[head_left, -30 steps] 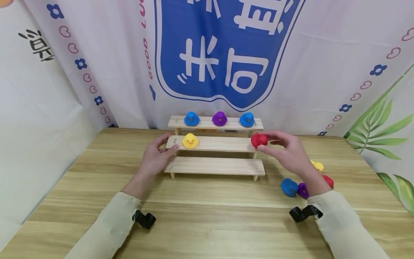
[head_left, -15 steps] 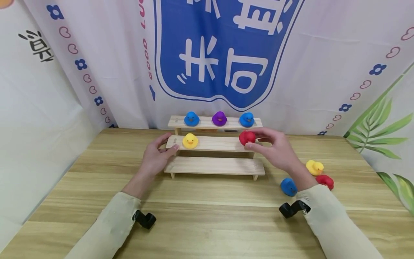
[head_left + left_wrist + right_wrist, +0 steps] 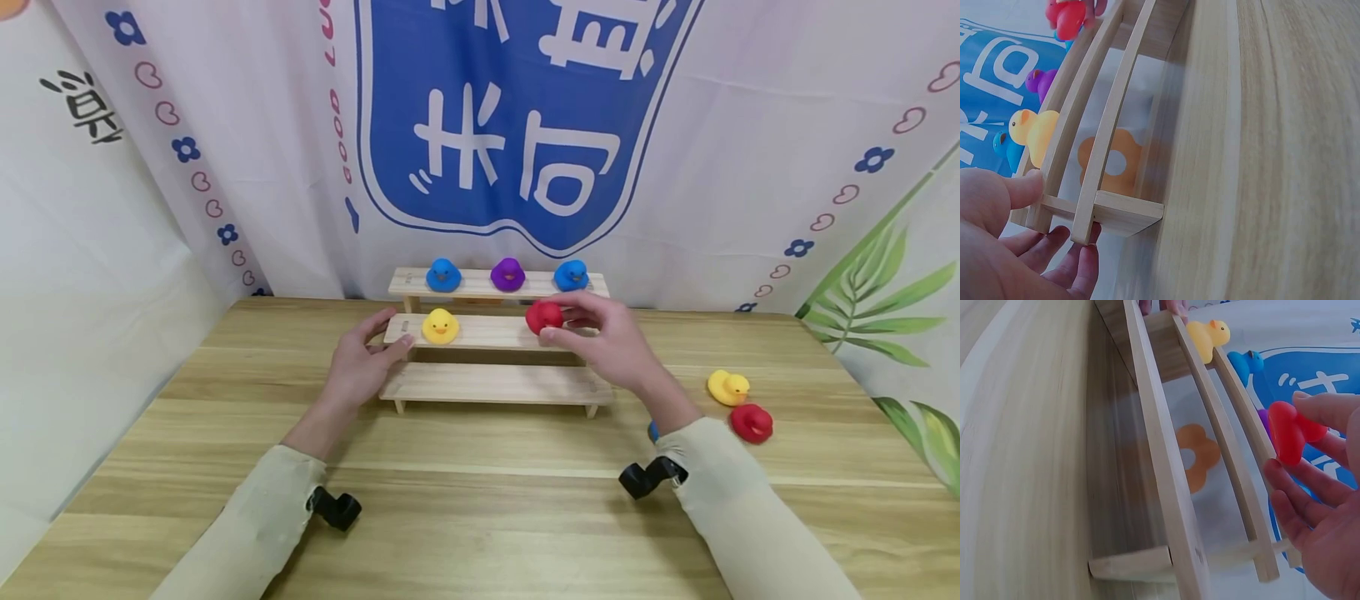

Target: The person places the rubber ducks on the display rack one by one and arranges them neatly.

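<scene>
My right hand (image 3: 603, 340) pinches a red duck (image 3: 540, 317) at the middle tier (image 3: 491, 331), contact unclear, and my left hand (image 3: 360, 360) grips the left end of the wooden stand (image 3: 495, 383). I judge it roughly half done: two blue ducks (image 3: 443, 276) and a purple duck (image 3: 507, 275) sit up top, a yellow duck (image 3: 440, 327) one tier down; another yellow duck (image 3: 726, 387), another red duck (image 3: 751, 423) and a mostly hidden blue duck (image 3: 653, 431) remain on the table (image 3: 480, 517). Held duck is further left than a second ago

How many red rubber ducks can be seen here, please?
2. One red rubber duck is in the grip of the right hand; another red duck is on the table, near a yellow duck. The right sleeve may hide more.
</scene>
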`<state>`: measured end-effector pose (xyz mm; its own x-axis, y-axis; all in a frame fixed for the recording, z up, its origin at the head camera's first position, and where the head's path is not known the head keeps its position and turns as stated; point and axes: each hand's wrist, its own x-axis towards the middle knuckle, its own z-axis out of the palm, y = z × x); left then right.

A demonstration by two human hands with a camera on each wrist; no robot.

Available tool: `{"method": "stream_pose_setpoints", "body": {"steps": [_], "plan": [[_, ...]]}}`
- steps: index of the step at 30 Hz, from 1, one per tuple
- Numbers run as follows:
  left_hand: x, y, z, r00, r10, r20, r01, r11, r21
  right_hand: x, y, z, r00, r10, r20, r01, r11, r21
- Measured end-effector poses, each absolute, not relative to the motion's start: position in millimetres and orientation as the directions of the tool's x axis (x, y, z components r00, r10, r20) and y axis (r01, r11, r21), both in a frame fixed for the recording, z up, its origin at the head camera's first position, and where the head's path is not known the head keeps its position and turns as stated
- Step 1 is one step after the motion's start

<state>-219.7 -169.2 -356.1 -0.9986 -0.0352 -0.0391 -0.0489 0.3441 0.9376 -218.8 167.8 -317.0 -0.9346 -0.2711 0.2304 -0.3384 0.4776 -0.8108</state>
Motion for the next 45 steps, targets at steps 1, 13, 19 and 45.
{"method": "stream_pose_setpoints", "body": {"steps": [1,13,19,45], "plan": [[-219.7,-169.3,-356.1,-0.999,-0.036,-0.04,-0.05,0.344,0.938,-219.3,165.8,-316.9,-0.934,-0.273,0.232,-0.341,0.475,-0.811],[-220.4,-169.8,-355.8,-0.998,-0.046,-0.047,-0.061,0.356,0.932,-222.7,149.0,-319.2,-0.94,-0.281,0.194,-0.308,0.456,-0.835],[-220.6,-170.3,-354.7,-0.998,-0.049,-0.049,-0.063,0.36,0.931,-224.8,143.0,-321.2,-0.938,-0.281,0.203,-0.315,0.448,-0.837],[-220.6,-168.9,-355.7,-0.998,-0.048,-0.048,-0.062,0.361,0.93,-234.6,121.5,-330.0,-0.943,-0.3,0.145,-0.284,0.497,-0.82]]}}
